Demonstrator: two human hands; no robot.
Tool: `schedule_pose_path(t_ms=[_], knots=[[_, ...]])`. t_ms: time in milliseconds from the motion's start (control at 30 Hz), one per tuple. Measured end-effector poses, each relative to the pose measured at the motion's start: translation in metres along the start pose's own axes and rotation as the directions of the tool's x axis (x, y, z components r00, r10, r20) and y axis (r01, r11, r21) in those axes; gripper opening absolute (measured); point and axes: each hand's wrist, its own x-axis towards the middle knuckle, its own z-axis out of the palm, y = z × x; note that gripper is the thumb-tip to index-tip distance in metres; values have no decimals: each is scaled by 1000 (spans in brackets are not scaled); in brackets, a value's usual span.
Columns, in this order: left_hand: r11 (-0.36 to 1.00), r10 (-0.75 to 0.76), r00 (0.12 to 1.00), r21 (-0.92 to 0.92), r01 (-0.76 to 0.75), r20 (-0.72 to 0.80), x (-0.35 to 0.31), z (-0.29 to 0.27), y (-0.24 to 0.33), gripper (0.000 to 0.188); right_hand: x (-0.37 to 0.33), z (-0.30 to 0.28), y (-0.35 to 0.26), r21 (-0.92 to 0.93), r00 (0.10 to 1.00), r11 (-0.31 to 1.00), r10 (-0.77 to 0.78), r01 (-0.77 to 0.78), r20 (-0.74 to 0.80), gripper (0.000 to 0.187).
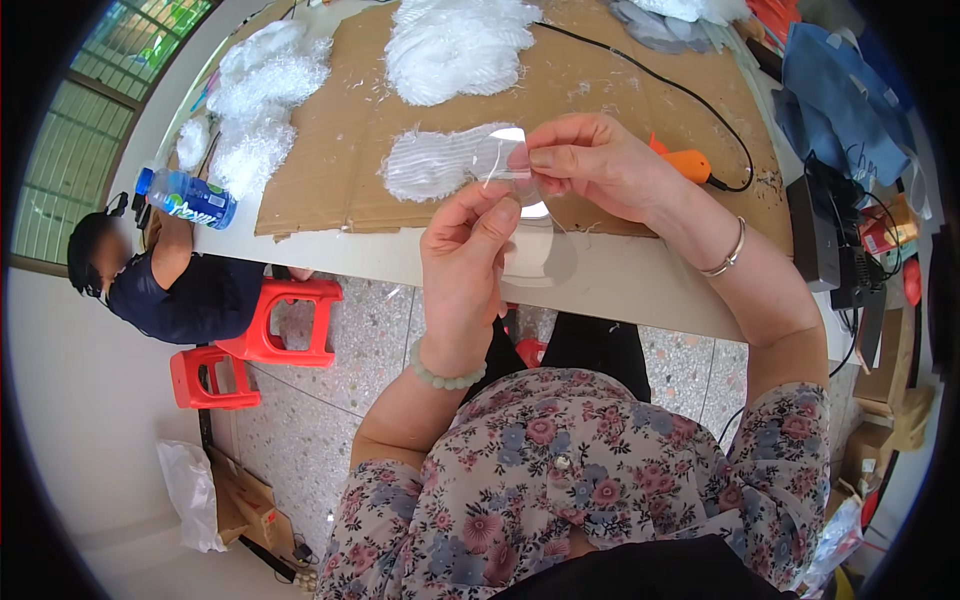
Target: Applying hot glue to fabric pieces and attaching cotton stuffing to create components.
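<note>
Between my two hands is a thin, see-through plastic piece (530,245) with rounded edges, bright with reflections, held up over the table's near edge. My left hand (468,245) is closed, its thumb and fingers pinching the piece near its middle. Higher up, my right hand (595,165) is also closed and pinches its right side with the fingertips. Just behind the plastic, a flat white ribbed piece (430,162) lies on the cardboard. An orange corded tool (687,164) rests beside my right wrist, partly hidden by it.
Cardboard (330,165) covers much of the white table. White ribbed pieces (455,50) are piled behind, with fluffy clear material (265,90) at left. A bottle (190,198) lies near a seated person (185,280). A blue bag (840,105) and black box (812,235) stand right.
</note>
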Motion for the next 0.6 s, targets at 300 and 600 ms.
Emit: schedule_pose_path(t_ms=[300, 600], knots=[[994, -77, 994, -70, 83, 83, 1, -6, -3, 17, 0, 3, 2, -27, 999, 999, 17, -16, 49, 16], [975, -53, 998, 214, 49, 13, -2, 0, 18, 16, -3, 14, -15, -264, 990, 964, -70, 36, -119, 18]])
